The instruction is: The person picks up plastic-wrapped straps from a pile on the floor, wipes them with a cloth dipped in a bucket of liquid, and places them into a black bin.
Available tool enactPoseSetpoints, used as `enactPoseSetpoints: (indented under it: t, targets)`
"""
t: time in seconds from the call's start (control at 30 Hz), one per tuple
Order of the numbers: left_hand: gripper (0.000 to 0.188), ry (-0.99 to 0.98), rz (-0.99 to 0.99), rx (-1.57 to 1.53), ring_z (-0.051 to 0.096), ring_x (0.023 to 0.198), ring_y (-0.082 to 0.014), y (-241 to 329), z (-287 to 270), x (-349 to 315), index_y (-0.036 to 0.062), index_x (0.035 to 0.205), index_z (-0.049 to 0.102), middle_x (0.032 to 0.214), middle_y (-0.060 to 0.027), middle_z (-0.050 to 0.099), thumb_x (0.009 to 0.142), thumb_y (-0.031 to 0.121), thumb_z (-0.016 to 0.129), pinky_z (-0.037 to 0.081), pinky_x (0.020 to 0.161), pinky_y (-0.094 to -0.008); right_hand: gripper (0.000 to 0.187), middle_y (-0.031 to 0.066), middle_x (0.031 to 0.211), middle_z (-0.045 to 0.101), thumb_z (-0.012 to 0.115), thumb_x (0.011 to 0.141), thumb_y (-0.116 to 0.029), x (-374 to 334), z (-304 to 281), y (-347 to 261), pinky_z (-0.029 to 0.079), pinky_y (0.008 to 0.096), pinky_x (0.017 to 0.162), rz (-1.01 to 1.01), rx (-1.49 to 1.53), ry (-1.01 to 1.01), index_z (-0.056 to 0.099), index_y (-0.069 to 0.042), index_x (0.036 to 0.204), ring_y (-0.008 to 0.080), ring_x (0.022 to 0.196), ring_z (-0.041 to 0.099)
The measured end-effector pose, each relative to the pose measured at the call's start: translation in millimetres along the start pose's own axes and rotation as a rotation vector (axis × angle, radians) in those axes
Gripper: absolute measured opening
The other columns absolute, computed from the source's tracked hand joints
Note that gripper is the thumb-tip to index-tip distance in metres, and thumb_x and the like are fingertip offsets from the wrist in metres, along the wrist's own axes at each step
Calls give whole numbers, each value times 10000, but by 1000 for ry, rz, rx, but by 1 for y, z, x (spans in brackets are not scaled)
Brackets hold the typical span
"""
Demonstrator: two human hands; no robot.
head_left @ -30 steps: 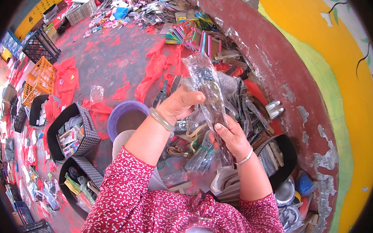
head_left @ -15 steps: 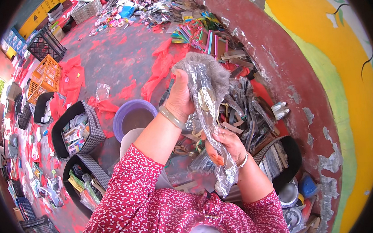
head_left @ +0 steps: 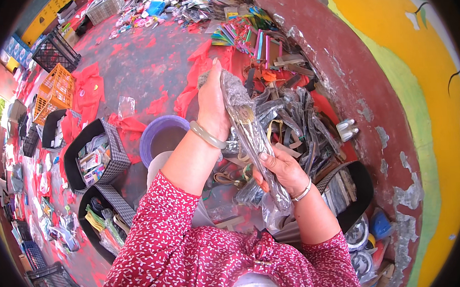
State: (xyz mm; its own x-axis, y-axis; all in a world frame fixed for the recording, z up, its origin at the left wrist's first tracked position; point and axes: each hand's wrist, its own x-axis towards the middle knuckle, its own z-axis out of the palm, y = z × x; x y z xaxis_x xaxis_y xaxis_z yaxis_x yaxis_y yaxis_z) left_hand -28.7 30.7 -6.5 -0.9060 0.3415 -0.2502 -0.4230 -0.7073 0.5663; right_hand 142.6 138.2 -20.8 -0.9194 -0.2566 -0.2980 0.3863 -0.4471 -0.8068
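A long, narrow item in a clear plastic sleeve [head_left: 251, 129] slants between my hands; what lies inside is hard to make out. My left hand [head_left: 213, 105], with a pale bangle at the wrist, is closed around its upper end together with a fuzzy grey cloth [head_left: 236, 92]. The cloth shows on both sides of the hand. Lower down, my right hand [head_left: 284, 174] grips the sleeve, thumb on top. The sleeve's loose end [head_left: 278, 203] hangs below that hand. Behind it lies a pile of similar plastic-wrapped items [head_left: 299, 115] on the floor.
A purple basin [head_left: 147, 143] with murky water stands left of my arms. Checkered bins [head_left: 116, 155] of packaged goods sit further left, and another bin [head_left: 366, 182] is at right. The peeling red wall [head_left: 336, 79] curves along the right. Colourful sticks [head_left: 261, 47] lie beyond the pile.
The grey cloth, spread over the upper sleeve before, is now bunched and folded round it under my left hand. Both hands have shifted slightly, and the sleeve has turned a little.
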Motion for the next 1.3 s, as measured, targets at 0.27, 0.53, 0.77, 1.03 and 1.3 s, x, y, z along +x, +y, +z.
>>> enactPoseSetpoints:
  t: [0.27, 0.53, 0.77, 1.03, 1.3]
  targets:
    - [305, -124, 7, -114, 602, 695, -231, 41, -10, 18, 37, 886, 591, 742, -82, 602, 908, 310, 455, 514, 695, -368, 235, 80, 682, 555, 473, 922, -199, -29, -22, -18, 434, 241, 458, -211, -33, 200, 479, -21, 1075, 130, 518, 529]
    - [262, -326, -70, 54, 563, 857, -161, -31, -8, -3, 41, 1025, 565, 897, -47, 587, 821, 199, 609, 480, 734, -317, 436, 160, 1221, 505, 531, 890, -146, 6, -10, -11, 521, 310, 643, -543, 124, 239, 383, -41, 1286, 227, 873, 627]
    - [431, -823, -518, 336, 564, 1018, -212, -45, -29, -1, 39, 1225, 485, 1132, -98, 581, 826, 184, 559, 458, 876, -368, 376, 118, 1195, 537, 529, 891, -112, 1, -30, -18, 521, 321, 744, -448, 74, 304, 445, -25, 1246, 261, 1113, 535]
    - [330, -605, 116, 573, 589, 960, -179, -67, -19, 1, 8, 1153, 526, 1082, -90, 599, 894, 201, 457, 493, 825, -307, 366, 229, 1130, 548, 548, 879, -179, -15, -21, -30, 561, 273, 624, -376, 138, 224, 472, 35, 1166, 301, 1007, 597]
    - [319, -409, -438, -265, 608, 911, -283, -49, 3, -7, -30, 1067, 539, 1032, -169, 610, 901, 212, 414, 499, 803, -405, 249, 19, 842, 572, 515, 920, -216, 0, -25, -17, 475, 250, 584, -421, -155, 330, 512, -45, 1100, 103, 694, 548]
